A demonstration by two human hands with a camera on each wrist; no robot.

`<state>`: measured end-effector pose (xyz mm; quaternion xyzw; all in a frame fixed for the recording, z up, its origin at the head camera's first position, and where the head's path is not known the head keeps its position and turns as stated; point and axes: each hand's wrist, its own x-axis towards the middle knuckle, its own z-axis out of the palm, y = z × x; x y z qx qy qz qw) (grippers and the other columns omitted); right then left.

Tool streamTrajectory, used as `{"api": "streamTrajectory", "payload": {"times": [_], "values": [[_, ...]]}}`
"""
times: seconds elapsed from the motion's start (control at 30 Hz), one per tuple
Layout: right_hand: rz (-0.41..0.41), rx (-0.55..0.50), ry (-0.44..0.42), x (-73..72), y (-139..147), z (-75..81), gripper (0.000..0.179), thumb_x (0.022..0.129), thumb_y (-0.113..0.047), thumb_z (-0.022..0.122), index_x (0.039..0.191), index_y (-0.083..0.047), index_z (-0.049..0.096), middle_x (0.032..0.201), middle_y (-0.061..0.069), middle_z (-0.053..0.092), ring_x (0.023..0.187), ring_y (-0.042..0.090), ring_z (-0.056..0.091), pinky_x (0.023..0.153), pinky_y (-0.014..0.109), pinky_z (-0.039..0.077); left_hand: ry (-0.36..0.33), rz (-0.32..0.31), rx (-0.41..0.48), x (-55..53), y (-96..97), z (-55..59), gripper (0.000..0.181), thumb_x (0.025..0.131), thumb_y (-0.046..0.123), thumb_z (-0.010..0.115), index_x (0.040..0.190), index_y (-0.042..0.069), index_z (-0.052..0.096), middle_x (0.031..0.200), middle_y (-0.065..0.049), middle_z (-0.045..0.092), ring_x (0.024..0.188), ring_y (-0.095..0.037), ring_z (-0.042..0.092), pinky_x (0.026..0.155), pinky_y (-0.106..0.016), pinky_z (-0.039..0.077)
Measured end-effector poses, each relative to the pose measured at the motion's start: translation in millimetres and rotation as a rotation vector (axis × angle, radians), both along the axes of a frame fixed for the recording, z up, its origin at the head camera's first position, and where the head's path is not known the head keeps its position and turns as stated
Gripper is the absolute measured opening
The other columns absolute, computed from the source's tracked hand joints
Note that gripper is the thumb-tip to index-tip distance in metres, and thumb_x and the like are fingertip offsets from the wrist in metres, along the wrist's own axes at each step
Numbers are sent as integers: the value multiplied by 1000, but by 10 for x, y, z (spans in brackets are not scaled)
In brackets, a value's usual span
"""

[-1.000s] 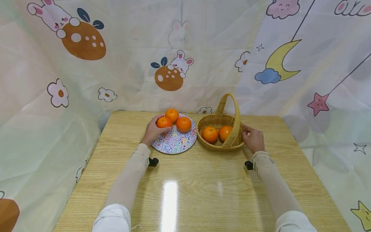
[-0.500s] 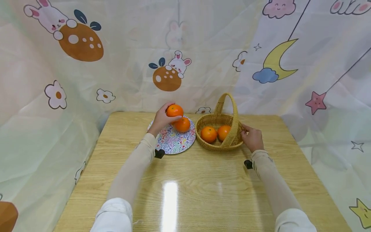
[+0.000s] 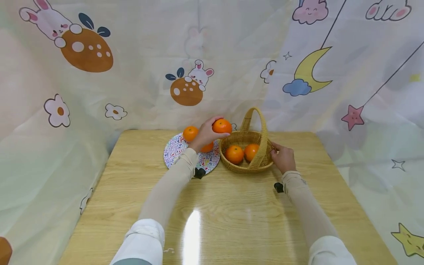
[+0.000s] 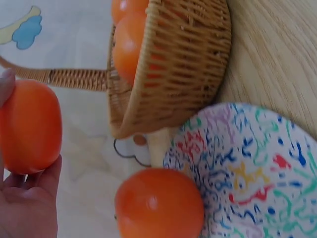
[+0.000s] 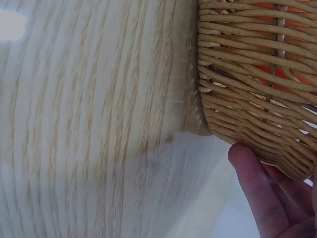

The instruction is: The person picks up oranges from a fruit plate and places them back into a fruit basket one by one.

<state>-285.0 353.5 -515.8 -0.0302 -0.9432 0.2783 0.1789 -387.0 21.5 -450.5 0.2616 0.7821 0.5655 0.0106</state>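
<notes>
My left hand [image 3: 208, 134] grips an orange persimmon [image 3: 222, 126] between thumb and fingers, raised just beside the left rim of the wicker basket [image 3: 236, 168]. Behind and under that wrist lies a round plate [image 3: 173, 150] with a multicoloured squiggle pattern. It bears one persimmon [image 3: 190, 133] at the back and another persimmon [image 3: 208, 147] partly hidden by my hand. Two more, a left persimmon [image 3: 235, 154] and a right persimmon [image 3: 251, 151], sit inside the basket. My right hand [image 3: 284, 159] pinches the basket's right rim; in the right wrist view, fingers [image 5: 255, 183] touch the weave.
The basket's tall arched handle [image 3: 264, 129] rises over its opening, right of the held fruit. Plate and basket stand side by side near the back edge of the wooden table [image 3: 225, 217]. A printed cloth [image 3: 142, 73] hangs behind and at both sides.
My left hand has lifted the persimmon off the plate and carried it right to the basket's edge. The right hand keeps its hold on the rim. The head view has shifted slightly.
</notes>
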Motion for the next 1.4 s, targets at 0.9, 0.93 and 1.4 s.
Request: {"api": "streamTrajectory", "payload": {"times": [0.9,0.93,1.4], "values": [[-1,-3,32,-56,-78,-48,39,93,-5,53,130,-5,63,70,18,68,33,13,26,33,27,27,31,47,-20,-82,568,-421,73,73,33,86,136,15,53,132,-3,53,110,-21,56,92,-39,48],[-2,-4,34,-57,-78,-50,39,93,-6,53,130,-5,63,70,18,68,34,13,26,33,27,27,35,51,-22,-93,584,-438,73,73,33,86,136,14,53,134,-5,52,111,-22,56,93,-40,48],[-30,-13,42,-38,-5,-16,38,93,-6,55,131,-7,63,59,12,64,32,13,26,32,28,29,96,44,1,-101,748,-539,58,81,16,81,131,3,55,131,-21,50,115,-29,52,99,-37,45]]}}
